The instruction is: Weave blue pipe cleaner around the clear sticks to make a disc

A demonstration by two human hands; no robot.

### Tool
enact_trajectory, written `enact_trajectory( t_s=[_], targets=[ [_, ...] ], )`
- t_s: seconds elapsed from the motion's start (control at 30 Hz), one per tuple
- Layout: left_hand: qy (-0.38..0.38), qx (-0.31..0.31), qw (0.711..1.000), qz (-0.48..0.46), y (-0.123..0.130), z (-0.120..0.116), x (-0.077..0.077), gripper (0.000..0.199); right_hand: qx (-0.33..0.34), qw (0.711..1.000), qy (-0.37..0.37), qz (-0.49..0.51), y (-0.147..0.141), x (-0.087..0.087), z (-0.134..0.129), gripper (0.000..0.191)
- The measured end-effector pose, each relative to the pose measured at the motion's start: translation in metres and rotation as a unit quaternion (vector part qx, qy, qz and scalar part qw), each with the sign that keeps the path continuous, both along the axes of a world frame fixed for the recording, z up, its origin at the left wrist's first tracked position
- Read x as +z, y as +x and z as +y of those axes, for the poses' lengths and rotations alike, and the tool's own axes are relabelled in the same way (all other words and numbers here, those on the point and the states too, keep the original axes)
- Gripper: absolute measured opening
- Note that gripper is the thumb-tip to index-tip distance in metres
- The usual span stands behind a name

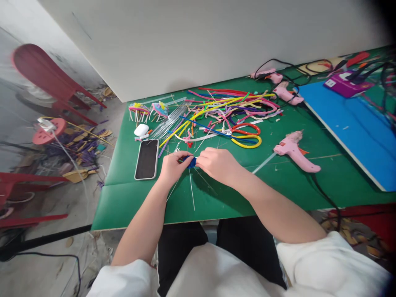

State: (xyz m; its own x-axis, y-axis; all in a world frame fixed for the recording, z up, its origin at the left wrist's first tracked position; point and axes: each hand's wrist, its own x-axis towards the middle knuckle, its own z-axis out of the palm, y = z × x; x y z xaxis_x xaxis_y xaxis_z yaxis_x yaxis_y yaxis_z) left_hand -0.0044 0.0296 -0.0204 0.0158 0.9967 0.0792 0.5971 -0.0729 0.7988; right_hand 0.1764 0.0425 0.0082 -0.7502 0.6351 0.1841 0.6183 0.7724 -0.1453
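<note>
Over the front of the table, my left hand [173, 166] pinches a small bundle of blue pipe cleaner [191, 162] between thumb and fingers. My right hand [216, 164] is closed at the bundle's right side, its fingertips pressed together there. Thin straight wires [192, 189] spread out from around the bundle, some toward the table's front edge. My fingers partly cover the bundle, so its full shape is hidden. Just beyond my hands lie scissors [247, 135] with red and yellow handles, and a heap of coloured pipe cleaners [229, 108].
A phone [146, 159] and white earbud case [141, 130] lie left of my hands. Behind them are two small decorated umbrella-like pieces [159, 109] and clear sticks [171, 119]. On the right are a pink glue gun [296, 152], its cord, and a blue board [349, 128].
</note>
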Motion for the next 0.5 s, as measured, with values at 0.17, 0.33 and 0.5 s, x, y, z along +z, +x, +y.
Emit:
enact_trajectory(
  t_s=[0.17, 0.33, 0.5],
  targets=[
    [-0.011, -0.036, 0.999, 0.010, 0.003, 0.000, -0.006, 0.019, -0.011, 0.998, 0.055, 0.033, -0.002, -0.004, 0.004, 0.025],
    [-0.042, -0.046, 0.998, -0.020, 0.002, -0.001, -0.004, 0.024, -0.080, 0.996, 0.010, 0.033, 0.004, 0.002, 0.007, 0.028],
    [-0.090, -0.096, 0.991, -0.034, 0.000, -0.002, 0.002, 0.027, -0.157, 0.970, -0.180, 0.046, 0.014, 0.011, 0.014, 0.020]
  ],
)
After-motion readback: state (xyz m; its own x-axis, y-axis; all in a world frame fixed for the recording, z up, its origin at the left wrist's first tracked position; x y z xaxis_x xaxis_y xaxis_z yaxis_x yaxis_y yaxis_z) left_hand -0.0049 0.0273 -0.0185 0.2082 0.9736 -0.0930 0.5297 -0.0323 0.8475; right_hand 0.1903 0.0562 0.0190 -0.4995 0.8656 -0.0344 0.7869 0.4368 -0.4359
